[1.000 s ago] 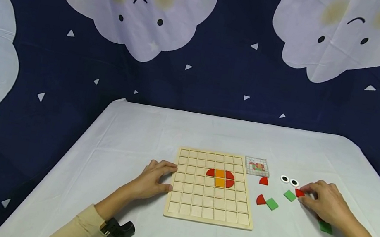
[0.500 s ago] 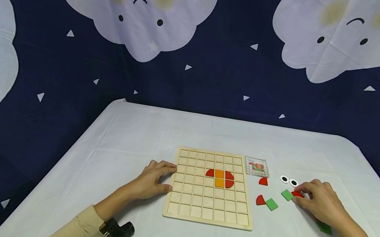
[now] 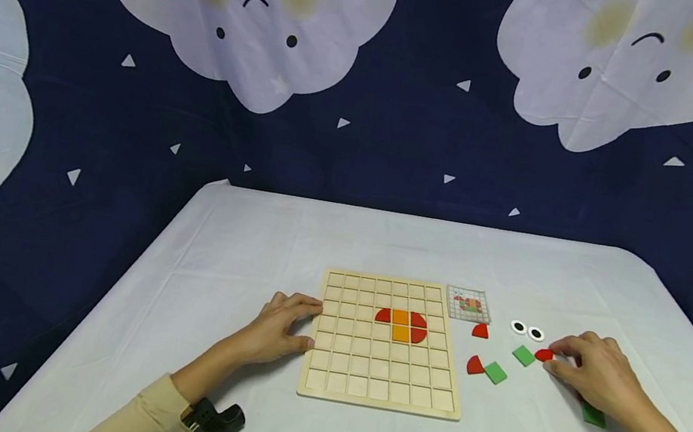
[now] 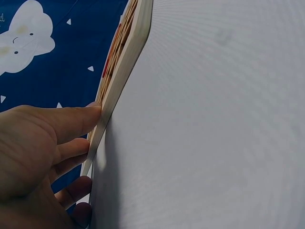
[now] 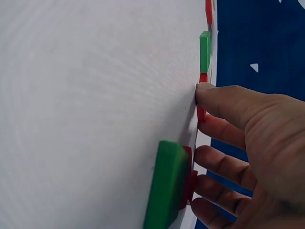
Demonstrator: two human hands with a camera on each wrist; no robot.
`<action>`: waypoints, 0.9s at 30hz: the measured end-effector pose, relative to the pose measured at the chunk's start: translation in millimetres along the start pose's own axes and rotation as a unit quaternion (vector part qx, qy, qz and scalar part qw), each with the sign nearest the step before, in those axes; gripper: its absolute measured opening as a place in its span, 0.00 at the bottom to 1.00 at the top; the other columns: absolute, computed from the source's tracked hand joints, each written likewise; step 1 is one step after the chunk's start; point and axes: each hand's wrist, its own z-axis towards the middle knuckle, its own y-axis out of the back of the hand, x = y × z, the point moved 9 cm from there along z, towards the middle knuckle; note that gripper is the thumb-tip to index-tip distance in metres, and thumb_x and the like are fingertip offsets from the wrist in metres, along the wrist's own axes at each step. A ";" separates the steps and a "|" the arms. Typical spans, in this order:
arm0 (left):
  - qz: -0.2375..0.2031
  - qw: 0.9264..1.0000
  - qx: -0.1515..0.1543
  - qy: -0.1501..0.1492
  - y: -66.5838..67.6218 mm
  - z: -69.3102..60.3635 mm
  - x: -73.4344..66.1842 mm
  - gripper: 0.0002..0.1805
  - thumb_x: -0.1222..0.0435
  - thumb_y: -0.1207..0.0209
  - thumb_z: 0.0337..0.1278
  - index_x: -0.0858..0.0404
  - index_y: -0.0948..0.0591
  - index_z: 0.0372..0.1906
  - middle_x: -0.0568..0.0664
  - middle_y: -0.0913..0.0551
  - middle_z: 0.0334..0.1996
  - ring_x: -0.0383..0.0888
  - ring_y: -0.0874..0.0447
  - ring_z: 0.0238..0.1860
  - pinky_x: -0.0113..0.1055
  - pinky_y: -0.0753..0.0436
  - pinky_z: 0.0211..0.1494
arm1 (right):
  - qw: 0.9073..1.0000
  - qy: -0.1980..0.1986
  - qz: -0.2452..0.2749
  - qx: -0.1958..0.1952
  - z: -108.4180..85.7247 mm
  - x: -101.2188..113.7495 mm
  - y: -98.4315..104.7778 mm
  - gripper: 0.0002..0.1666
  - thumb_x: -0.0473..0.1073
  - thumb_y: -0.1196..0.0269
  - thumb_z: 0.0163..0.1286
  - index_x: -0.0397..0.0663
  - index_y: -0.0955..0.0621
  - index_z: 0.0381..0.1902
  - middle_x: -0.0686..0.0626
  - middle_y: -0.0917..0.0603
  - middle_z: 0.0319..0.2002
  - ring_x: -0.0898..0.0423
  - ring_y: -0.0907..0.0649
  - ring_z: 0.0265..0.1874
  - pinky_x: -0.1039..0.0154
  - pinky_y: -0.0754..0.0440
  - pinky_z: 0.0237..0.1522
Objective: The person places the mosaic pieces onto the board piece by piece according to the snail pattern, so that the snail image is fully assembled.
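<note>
As spread left grip [image 3: 276, 326] touches board [image 3: 340, 362] | right grip [image 3: 598, 373] pinches red piece [image 3: 543, 355] | green tile [image 3: 523, 355] lies between them

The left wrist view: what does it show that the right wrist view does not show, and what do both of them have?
Only the left wrist view: the person's left grip, touching the edge of a pale wooden grid board.

Only the right wrist view: the right grip, pinching a flat red piece, with two flat green pieces and more loose red pieces nearby.

Both: the white tablecloth and the dark blue fabric backdrop with small white triangles.
</note>
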 end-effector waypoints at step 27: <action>-0.008 1.000 0.002 -0.002 0.0 -0.9 0.5 0.30 0.61 0.36 0.52 0.61 0.27 0.62 0.45 0.29 0.64 0.41 0.39 0.49 0.40 0.42 0.51 | 1.000 0.003 0.005 0.009 -1.8 1.8 -1.8 0.23 0.48 0.32 0.54 0.39 0.17 0.44 0.40 0.21 0.36 0.46 0.31 0.36 0.59 0.40 0.33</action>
